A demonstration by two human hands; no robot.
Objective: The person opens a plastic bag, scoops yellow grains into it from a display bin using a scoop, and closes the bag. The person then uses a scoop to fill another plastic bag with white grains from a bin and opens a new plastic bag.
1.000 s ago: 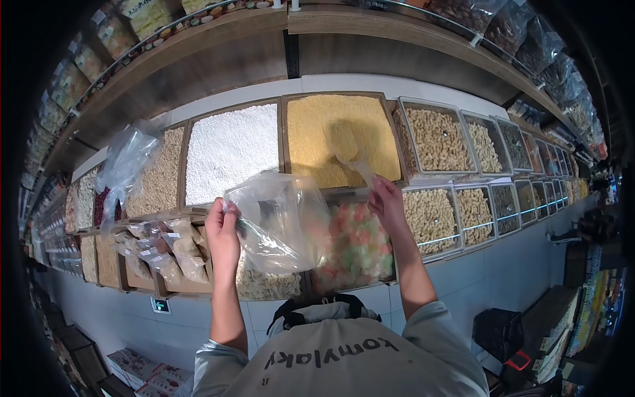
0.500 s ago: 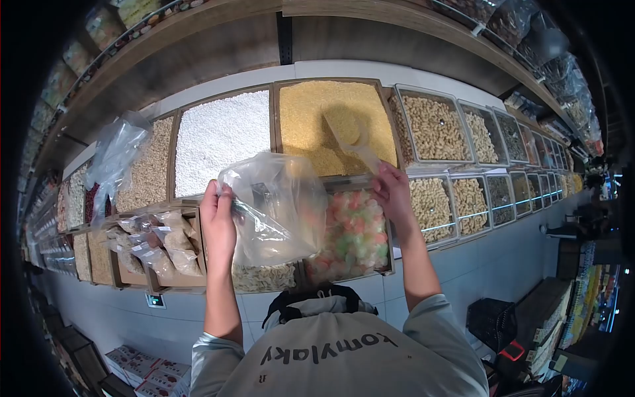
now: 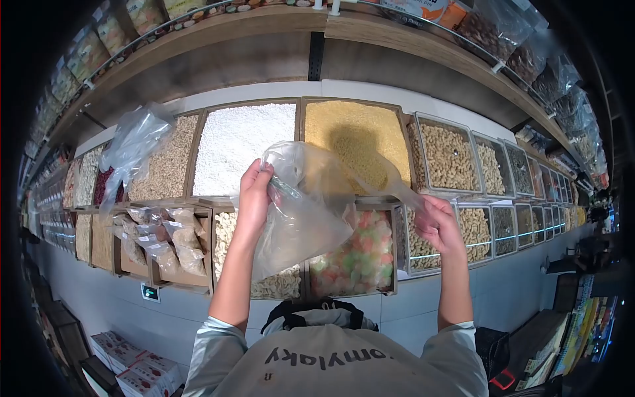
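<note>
My left hand [image 3: 256, 192] pinches the rim of a clear plastic bag [image 3: 304, 218], which hangs wide and wrinkled over the front trays. Fingers of my right hand [image 3: 438, 223] are closed around the handle of a clear scoop [image 3: 397, 186]. The scoop's bowl holds yellow grain and is over the bin of yellow grain [image 3: 380, 119], just right of the bag's upper part. A dark shadow falls on the grain behind it. White grains [image 3: 245, 135] fill the bin to the left, partly hidden by the bag and my left hand.
Wrapped red and green candies [image 3: 367, 248] lie in a front tray. Lidded clear bins of peanuts [image 3: 450, 155] stand at right. Packaged bags [image 3: 175, 241] and a loose plastic bag [image 3: 135, 142] are at left. A wooden shelf [image 3: 251, 36] overhangs the back.
My right hand has moved right and toward me, drawing the scoop nearer the front of the yellow grain bin. The bag's shape has shifted and now reaches closer to the scoop.
</note>
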